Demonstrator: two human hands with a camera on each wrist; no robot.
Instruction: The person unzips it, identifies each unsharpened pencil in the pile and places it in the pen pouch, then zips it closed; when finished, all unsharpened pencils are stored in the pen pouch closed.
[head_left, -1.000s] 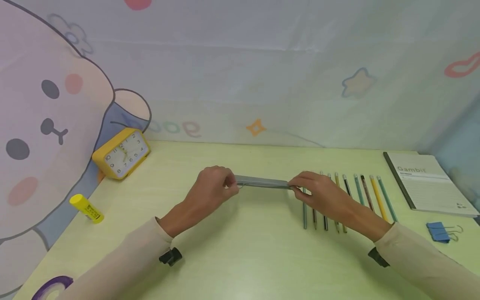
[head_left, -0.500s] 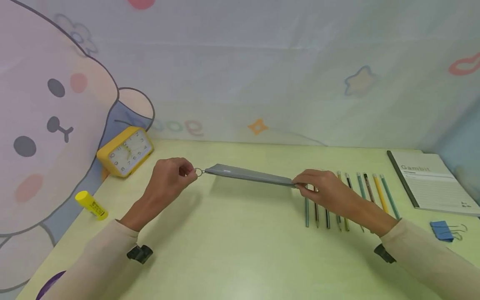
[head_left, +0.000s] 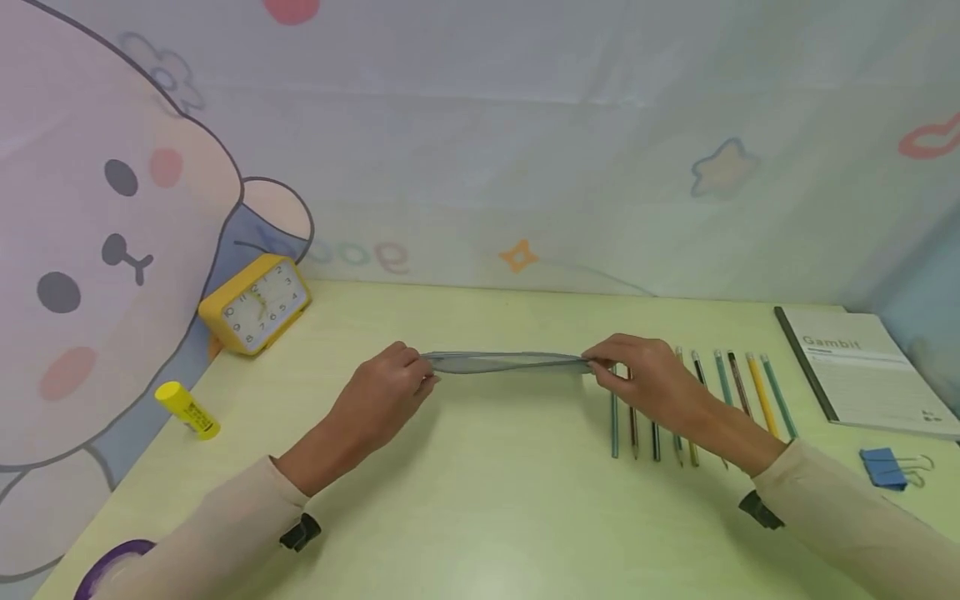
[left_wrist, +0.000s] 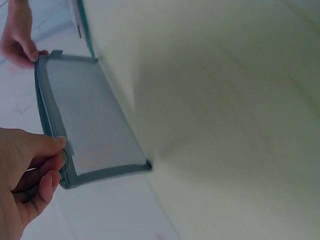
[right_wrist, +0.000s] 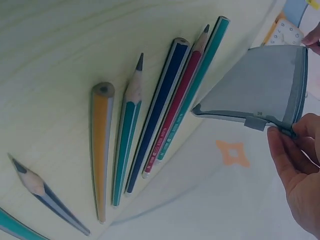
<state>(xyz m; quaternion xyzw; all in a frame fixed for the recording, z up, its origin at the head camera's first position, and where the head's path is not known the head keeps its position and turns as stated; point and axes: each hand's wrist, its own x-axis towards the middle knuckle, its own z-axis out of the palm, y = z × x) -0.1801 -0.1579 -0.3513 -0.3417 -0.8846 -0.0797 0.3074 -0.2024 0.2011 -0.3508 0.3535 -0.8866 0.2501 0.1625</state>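
Left hand (head_left: 386, 387) and right hand (head_left: 641, 375) each pinch an end of a grey mesh pencil case (head_left: 506, 362), held above the desk (head_left: 480, 517) left of the pencils (head_left: 693, 400).

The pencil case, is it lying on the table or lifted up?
Lifted up. Both hands hold the grey pencil case by its ends, above the table.

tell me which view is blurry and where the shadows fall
Left wrist view: soft and motion-blurred, the table smeared. Right wrist view: sharp on the pencils. Head view: even light, faint shadows under the grey pencil pouch and both arms.
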